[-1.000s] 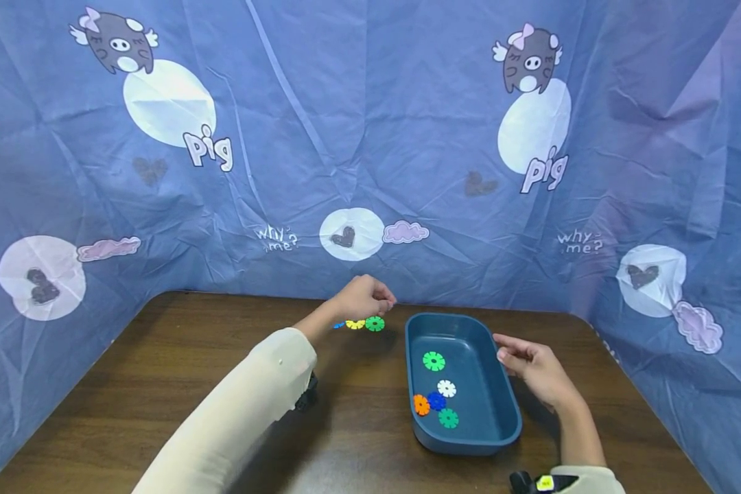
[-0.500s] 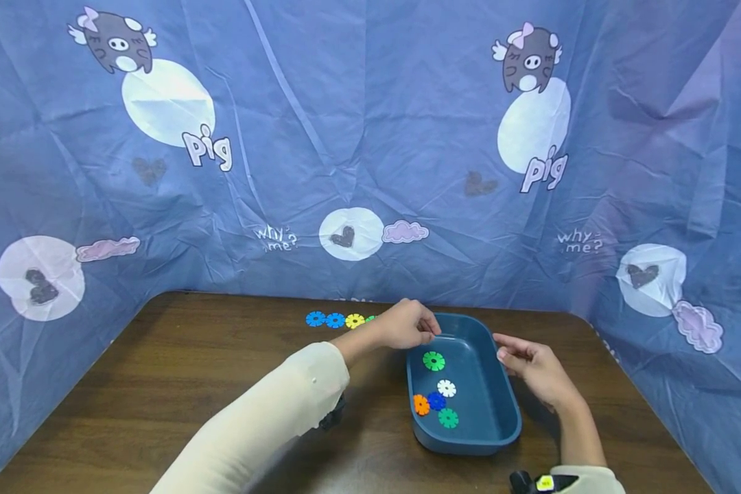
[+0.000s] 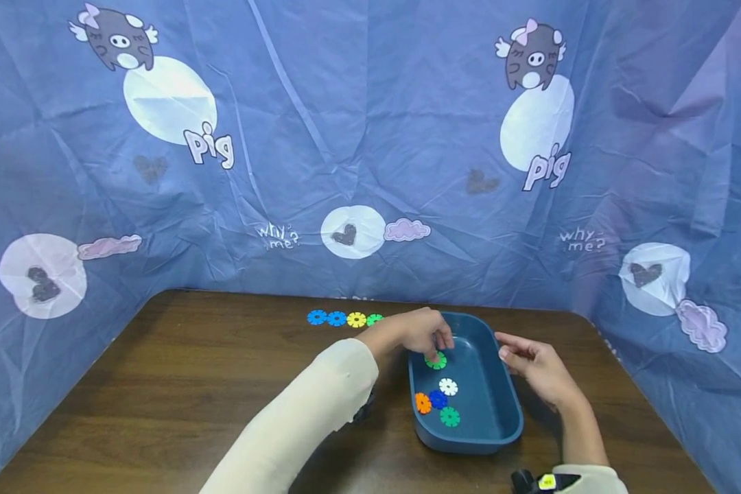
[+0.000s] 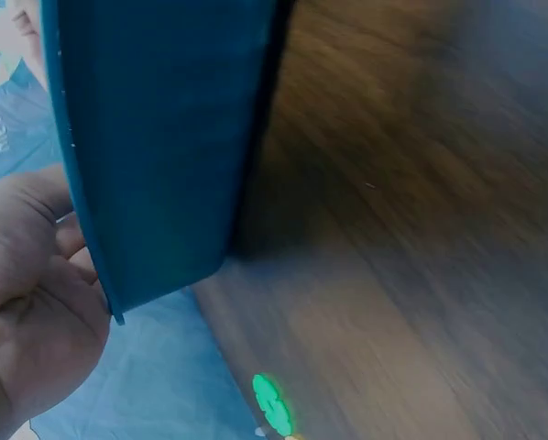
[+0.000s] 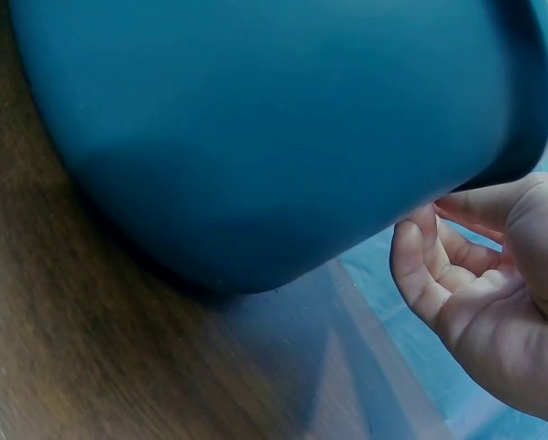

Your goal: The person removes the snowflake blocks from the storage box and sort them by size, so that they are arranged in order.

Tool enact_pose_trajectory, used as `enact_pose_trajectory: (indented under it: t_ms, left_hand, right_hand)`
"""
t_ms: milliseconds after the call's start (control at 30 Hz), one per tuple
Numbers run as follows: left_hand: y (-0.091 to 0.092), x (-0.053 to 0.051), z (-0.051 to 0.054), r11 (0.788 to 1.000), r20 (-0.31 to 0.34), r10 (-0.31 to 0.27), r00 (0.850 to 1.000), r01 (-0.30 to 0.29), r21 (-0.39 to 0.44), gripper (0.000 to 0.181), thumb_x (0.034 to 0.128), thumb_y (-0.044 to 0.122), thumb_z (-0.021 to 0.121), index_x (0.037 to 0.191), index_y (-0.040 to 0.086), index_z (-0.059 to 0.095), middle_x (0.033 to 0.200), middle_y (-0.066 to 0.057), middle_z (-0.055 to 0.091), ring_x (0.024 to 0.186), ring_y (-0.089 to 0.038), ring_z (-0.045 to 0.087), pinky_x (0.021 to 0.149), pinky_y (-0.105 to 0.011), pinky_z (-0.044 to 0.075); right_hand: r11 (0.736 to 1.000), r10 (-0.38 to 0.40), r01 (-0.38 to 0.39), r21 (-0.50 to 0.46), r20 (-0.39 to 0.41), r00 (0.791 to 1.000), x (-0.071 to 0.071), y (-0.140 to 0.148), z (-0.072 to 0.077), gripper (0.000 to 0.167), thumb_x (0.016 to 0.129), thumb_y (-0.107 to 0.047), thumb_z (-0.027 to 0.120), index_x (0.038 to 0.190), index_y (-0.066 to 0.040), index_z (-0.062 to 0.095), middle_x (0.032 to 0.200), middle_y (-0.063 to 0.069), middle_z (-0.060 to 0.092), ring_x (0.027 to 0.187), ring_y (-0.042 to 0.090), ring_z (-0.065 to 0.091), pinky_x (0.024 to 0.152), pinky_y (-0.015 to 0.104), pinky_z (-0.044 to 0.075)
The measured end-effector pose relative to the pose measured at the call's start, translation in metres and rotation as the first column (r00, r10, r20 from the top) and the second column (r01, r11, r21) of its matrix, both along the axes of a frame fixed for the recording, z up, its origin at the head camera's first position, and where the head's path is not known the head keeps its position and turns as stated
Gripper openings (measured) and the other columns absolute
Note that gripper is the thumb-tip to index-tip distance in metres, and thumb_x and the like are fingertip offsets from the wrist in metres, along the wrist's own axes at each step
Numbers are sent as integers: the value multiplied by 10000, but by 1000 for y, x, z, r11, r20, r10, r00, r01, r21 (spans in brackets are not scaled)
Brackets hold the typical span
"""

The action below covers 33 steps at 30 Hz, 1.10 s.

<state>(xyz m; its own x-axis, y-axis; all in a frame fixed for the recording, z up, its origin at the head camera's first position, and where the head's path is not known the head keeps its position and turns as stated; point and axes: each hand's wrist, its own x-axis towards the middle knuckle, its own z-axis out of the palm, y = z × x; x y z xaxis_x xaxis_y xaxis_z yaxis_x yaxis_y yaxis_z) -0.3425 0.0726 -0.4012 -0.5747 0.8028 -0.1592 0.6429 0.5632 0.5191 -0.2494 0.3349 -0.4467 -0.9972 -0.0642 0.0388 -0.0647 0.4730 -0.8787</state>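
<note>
A blue cloth with printed pigs hangs behind and around a brown wooden surface. On the right part of this surface stands a blue-green tray, upright. Its long axis goes from the person toward the cloth, and the far end leans slightly to the left; probably it is set so in order that both hands reach it easily.

The left hand is inside the tray, at the far left part, with fingers bent downward. A fingertip meets the light green disc, but I cannot tell whether the disc is pinched or only touched. The right hand is not clenched: it rests its fingertips against the outer right wall, just under the rim, and does not wrap around it. I judge that this keeps the tray steady.

In the tray, the white disc, orange disc, dark blue disc and dark green disc lie flat and close together, nearer to the person. Being round and notched, the discs have no long axis and point nowhere.

Near the far edge, two blue discs, a yellow disc and a green disc make a row from left to right, roughly along this edge, seemingly an intended line.
</note>
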Motion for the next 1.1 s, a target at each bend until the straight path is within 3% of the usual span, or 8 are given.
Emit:
enact_pose_trajectory:
  t_ms: [500,767,1100]
  left_hand:
    - [17,-4,-1,989,-4,38,999,-38,-141,414,787,-9,872,1158,132,754,1095,-5,710,986,-91,623,823,-195,539]
    - [24,-6,-8,969,-91,29,995,-50,-243,384,766,33,902,1079,209,765,1042,49,682,948,-79,598,783,-210,534]
    - [28,-7,-12,973,-69,10,998,-26,-231,310,764,105,919,983,240,748,992,83,649,928,-69,580,782,-202,515]
  right_hand:
    - [999,0,0,33,-1,1000,2,0,0,476,1050,-255,609,1459,-20,548,1129,158,646,1056,227,650,890,397,592]
    - [1000,2,-2,17,2,1000,0,1,-1,473,1046,-234,618,1457,-12,547,1101,161,635,1041,212,655,868,354,595]
    - [1000,4,-3,-5,14,1000,-1,3,-1,471,1048,-230,615,1458,-8,545,1096,162,628,1040,196,654,860,332,592]
